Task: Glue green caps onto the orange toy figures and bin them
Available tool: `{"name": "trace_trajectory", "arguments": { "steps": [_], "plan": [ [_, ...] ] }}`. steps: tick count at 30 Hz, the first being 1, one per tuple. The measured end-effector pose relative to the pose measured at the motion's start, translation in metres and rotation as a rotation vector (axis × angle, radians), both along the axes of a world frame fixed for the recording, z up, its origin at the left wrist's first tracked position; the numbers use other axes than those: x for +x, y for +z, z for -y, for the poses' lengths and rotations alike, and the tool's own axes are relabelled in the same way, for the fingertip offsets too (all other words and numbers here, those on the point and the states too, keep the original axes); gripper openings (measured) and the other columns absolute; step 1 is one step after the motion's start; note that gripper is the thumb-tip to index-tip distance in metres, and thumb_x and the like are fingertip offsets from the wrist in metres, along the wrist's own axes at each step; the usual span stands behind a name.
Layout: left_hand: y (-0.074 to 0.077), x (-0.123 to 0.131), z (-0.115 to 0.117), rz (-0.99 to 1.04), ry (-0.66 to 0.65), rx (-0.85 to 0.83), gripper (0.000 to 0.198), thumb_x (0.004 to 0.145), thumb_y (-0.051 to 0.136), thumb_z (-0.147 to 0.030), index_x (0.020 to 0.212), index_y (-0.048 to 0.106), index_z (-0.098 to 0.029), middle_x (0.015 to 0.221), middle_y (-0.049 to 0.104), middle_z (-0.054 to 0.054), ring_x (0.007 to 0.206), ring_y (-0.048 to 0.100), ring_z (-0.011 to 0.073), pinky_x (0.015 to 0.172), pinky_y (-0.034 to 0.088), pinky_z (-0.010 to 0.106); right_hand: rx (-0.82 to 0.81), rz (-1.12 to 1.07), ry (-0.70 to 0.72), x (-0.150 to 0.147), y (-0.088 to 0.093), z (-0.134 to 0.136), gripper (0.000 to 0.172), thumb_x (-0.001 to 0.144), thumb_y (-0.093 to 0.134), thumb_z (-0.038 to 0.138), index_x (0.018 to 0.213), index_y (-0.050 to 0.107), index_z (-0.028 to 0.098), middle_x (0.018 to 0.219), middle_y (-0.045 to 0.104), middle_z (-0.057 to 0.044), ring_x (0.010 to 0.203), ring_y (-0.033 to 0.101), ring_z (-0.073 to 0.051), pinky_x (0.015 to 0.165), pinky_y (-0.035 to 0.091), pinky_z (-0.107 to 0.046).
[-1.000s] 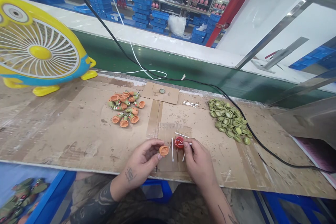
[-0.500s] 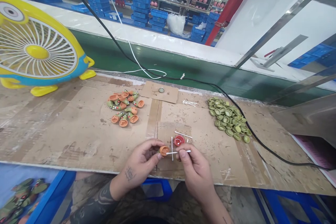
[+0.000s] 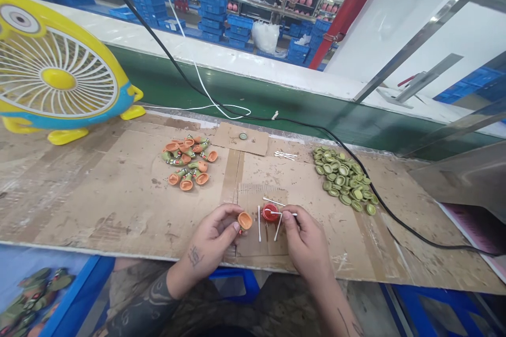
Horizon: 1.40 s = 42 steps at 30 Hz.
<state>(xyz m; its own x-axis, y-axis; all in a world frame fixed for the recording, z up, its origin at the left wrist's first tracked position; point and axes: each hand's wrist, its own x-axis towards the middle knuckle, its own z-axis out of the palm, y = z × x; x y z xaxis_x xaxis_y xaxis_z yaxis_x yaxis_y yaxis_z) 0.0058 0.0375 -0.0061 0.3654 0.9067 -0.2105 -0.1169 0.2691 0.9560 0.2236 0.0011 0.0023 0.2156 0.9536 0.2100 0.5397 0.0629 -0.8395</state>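
Observation:
Between thumb and fingers, my left hand (image 3: 215, 237) grips a small figurine part (image 3: 245, 220) whose hollow orange end faces up. My right hand (image 3: 306, 234) pinches a cotton swab (image 3: 290, 214), with one tip in a small pot of red liquid (image 3: 270, 212). Around the pot lie more swabs, one upright on its left (image 3: 259, 224) and another slanting below it. At the left of the table sits a pile of similar green and orange figurine parts (image 3: 187, 160). To the right is a heap of small green oval caps (image 3: 343, 176).
A yellow fan (image 3: 59, 76) stands at the left. A black cable (image 3: 356, 155) runs across the table's back and right side. Several spare swabs (image 3: 285, 155) and a cardboard piece with a small round cap (image 3: 243, 136) lie at the back. A blue bin (image 3: 75, 300) sits lower left.
My right hand has moved the swab from the figurine part to the red pot. In my left hand, the part has tipped so its hollow end shows more fully.

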Motion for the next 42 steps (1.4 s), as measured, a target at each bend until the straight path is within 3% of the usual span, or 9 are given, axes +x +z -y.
{"name": "trace_trajectory", "arguments": {
  "steps": [2, 5, 7, 11, 14, 20, 28, 42],
  "plan": [
    [-0.001, 0.0, -0.001, -0.025, 0.015, 0.054, 0.031, 0.091, 0.072, -0.036, 0.115, 0.066, -0.018, 0.102, 0.071, 0.009, 0.086, 0.068, 0.0192, 0.066, 0.056, 0.026, -0.006, 0.039, 0.018, 0.001, -0.004, -0.003, 0.028, 0.105, 0.048, 0.039, 0.094, 0.067, 0.022, 0.088, 0.072, -0.003, 0.08, 0.066, -0.019, 0.074, 0.048, -0.03],
    [-0.004, -0.001, -0.003, -0.119, 0.031, 0.191, 0.034, 0.086, 0.074, -0.026, 0.118, 0.07, -0.019, 0.125, 0.067, 0.012, 0.112, 0.066, 0.0242, 0.085, 0.057, 0.029, -0.013, 0.079, 0.046, 0.0, -0.01, -0.005, 0.028, 0.106, 0.047, 0.038, 0.096, 0.068, 0.022, 0.092, 0.073, -0.004, 0.085, 0.067, -0.02, 0.078, 0.049, -0.031],
    [-0.005, -0.002, -0.003, -0.169, 0.026, 0.246, 0.034, 0.085, 0.074, -0.022, 0.119, 0.071, -0.019, 0.13, 0.066, 0.012, 0.122, 0.062, 0.0259, 0.094, 0.055, 0.031, -0.032, 0.107, 0.068, 0.0, -0.014, -0.006, 0.028, 0.106, 0.046, 0.036, 0.098, 0.069, 0.022, 0.096, 0.074, -0.005, 0.09, 0.068, -0.021, 0.081, 0.049, -0.033],
    [-0.006, 0.0, -0.001, -0.111, 0.073, 0.205, 0.039, 0.085, 0.073, -0.02, 0.123, 0.063, -0.019, 0.115, 0.068, 0.01, 0.108, 0.065, 0.0217, 0.087, 0.055, 0.029, -0.036, 0.082, 0.062, 0.0, -0.014, -0.004, 0.027, 0.105, 0.048, 0.036, 0.098, 0.069, 0.022, 0.096, 0.074, -0.006, 0.091, 0.068, -0.022, 0.083, 0.049, -0.033],
    [-0.004, 0.001, 0.001, -0.082, 0.062, 0.19, 0.03, 0.085, 0.072, -0.018, 0.113, 0.062, -0.019, 0.104, 0.066, 0.006, 0.095, 0.064, 0.0182, 0.079, 0.053, 0.026, -0.007, -0.088, -0.001, -0.003, -0.007, 0.001, 0.026, 0.104, 0.051, 0.039, 0.097, 0.069, 0.022, 0.089, 0.072, -0.003, 0.083, 0.066, -0.019, 0.077, 0.05, -0.03],
    [0.001, 0.0, -0.001, -0.113, 0.01, 0.238, 0.025, 0.084, 0.07, -0.014, 0.108, 0.065, -0.019, 0.107, 0.063, 0.006, 0.094, 0.061, 0.0173, 0.08, 0.051, 0.025, -0.02, -0.407, 0.061, -0.019, 0.008, 0.014, 0.021, 0.104, 0.056, 0.039, 0.098, 0.069, 0.023, 0.079, 0.065, 0.001, 0.073, 0.061, -0.013, 0.07, 0.048, -0.022],
    [-0.002, -0.003, 0.0, -0.119, -0.015, 0.268, 0.025, 0.086, 0.069, -0.014, 0.11, 0.065, -0.02, 0.11, 0.062, 0.007, 0.102, 0.062, 0.0193, 0.082, 0.052, 0.025, -0.076, -0.427, 0.169, -0.03, 0.002, 0.015, 0.021, 0.106, 0.053, 0.038, 0.1, 0.067, 0.023, 0.082, 0.064, 0.001, 0.079, 0.06, -0.013, 0.075, 0.047, -0.022],
    [0.001, -0.005, -0.003, -0.081, -0.056, 0.281, 0.026, 0.085, 0.073, -0.018, 0.11, 0.071, -0.02, 0.11, 0.061, 0.008, 0.108, 0.059, 0.0229, 0.09, 0.051, 0.03, -0.03, -0.359, 0.135, -0.03, -0.002, 0.008, 0.021, 0.106, 0.052, 0.037, 0.1, 0.067, 0.023, 0.082, 0.064, 0.001, 0.076, 0.06, -0.012, 0.072, 0.048, -0.022]
  ]
}}
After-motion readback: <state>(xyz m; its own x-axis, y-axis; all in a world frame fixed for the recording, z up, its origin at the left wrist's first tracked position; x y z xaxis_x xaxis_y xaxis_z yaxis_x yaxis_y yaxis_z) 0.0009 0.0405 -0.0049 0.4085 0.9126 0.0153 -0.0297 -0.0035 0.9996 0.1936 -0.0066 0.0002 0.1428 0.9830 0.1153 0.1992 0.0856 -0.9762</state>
